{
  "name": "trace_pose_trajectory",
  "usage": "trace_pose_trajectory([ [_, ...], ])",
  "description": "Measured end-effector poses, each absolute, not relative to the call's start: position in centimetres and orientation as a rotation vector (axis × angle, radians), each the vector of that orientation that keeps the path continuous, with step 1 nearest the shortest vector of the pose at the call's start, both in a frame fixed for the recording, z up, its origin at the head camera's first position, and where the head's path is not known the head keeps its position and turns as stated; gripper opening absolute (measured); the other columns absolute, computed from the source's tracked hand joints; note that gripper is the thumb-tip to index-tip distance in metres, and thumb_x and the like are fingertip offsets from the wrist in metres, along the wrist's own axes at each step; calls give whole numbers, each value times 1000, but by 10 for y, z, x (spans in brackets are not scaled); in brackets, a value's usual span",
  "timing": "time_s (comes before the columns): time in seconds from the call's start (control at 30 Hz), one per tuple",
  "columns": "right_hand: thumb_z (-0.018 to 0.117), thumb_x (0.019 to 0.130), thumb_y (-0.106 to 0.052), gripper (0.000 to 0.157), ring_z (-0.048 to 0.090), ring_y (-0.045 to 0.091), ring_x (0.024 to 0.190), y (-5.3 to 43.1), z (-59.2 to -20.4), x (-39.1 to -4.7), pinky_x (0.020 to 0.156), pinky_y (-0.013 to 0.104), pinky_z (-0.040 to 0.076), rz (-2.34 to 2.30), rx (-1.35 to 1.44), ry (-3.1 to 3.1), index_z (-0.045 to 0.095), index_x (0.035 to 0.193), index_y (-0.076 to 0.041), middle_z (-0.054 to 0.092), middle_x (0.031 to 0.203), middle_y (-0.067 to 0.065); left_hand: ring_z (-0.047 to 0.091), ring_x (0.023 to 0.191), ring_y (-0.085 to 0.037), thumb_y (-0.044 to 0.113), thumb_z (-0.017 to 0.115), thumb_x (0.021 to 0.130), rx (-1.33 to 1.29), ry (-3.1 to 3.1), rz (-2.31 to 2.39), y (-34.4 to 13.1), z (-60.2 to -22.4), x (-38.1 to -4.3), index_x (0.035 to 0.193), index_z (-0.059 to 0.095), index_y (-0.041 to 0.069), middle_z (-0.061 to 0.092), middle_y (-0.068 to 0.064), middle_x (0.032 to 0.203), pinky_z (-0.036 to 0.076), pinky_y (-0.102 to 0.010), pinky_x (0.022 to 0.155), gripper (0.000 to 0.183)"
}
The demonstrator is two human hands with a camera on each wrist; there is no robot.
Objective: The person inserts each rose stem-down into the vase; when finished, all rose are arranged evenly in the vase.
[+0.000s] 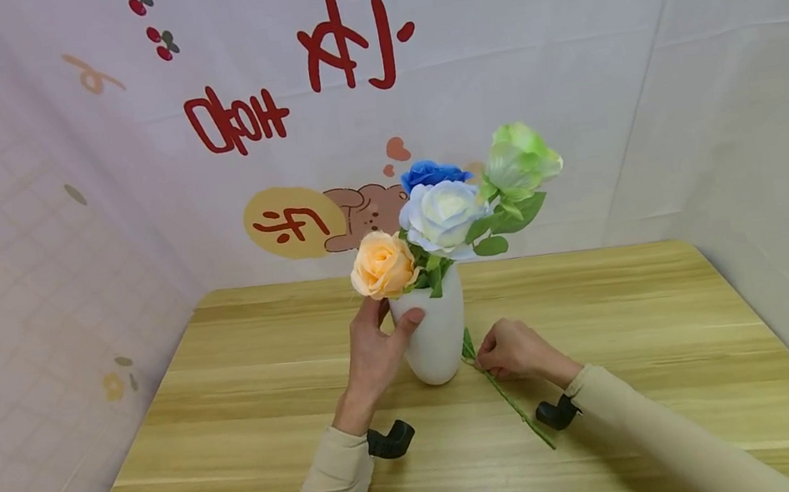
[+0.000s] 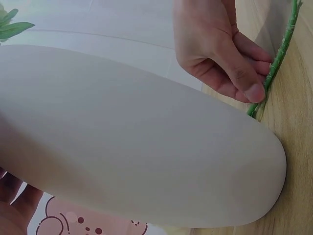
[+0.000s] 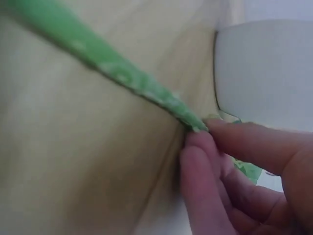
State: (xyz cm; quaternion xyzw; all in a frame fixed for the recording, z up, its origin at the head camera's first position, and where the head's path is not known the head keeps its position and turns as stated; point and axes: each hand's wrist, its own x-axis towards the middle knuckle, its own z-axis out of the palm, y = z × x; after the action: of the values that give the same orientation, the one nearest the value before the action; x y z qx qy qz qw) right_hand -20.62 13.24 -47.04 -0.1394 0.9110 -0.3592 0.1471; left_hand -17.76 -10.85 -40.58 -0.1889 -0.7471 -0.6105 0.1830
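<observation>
A white vase stands upright on the table, holding a peach rose, a pale blue-white rose and a blue rose. A green-white flower leans out to the right; its stem is hidden. My left hand grips the vase's upper left side, thumb in front and fingers behind. To the right of the vase base, my right hand pinches a green stem between thumb and fingers. The stem slants over the table, and its far end passes out of sight behind the vase.
The wooden table ends at a white cloth backdrop with red lettering and a cartoon bear. Cloth walls close in both sides. A black wrist mount sits at the left wrist, another at the right.
</observation>
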Motion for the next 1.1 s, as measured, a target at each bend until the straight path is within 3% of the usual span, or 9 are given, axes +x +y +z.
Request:
trace_pose_trajectory([
  [0.27,74,82,-15,17,64,16,54,145,-472,-207,55,27,55,-1143,-391,2472,73,69,-5,66,59,4,53,124,-20,52,67,86,-515,-2138,-1721,-107,-405,-176,141,48,15,53,-2,138,44,-43,104,69],
  [0.6,64,91,-10,24,66,20,75,178,-468,-202,71,34,59,-1507,-283,2085,66,101,12,68,88,16,51,127,-21,45,68,87,-512,-2130,-1732,-108,-404,-175,142,46,14,51,-4,140,42,-42,106,67],
  [0.9,66,94,-15,27,65,21,90,198,-448,-191,87,46,55,-1697,-267,2026,62,106,8,65,99,13,51,127,-21,47,68,87,-528,-2117,-1711,-109,-405,-176,142,47,13,51,-4,139,42,-42,105,68],
  [1.1,66,93,-13,39,67,17,91,205,-435,-185,85,32,56,-1908,-230,1921,53,122,11,67,99,6,52,125,-21,48,68,86,-531,-2112,-1727,-108,-405,-177,141,48,13,52,-4,138,43,-42,105,68],
])
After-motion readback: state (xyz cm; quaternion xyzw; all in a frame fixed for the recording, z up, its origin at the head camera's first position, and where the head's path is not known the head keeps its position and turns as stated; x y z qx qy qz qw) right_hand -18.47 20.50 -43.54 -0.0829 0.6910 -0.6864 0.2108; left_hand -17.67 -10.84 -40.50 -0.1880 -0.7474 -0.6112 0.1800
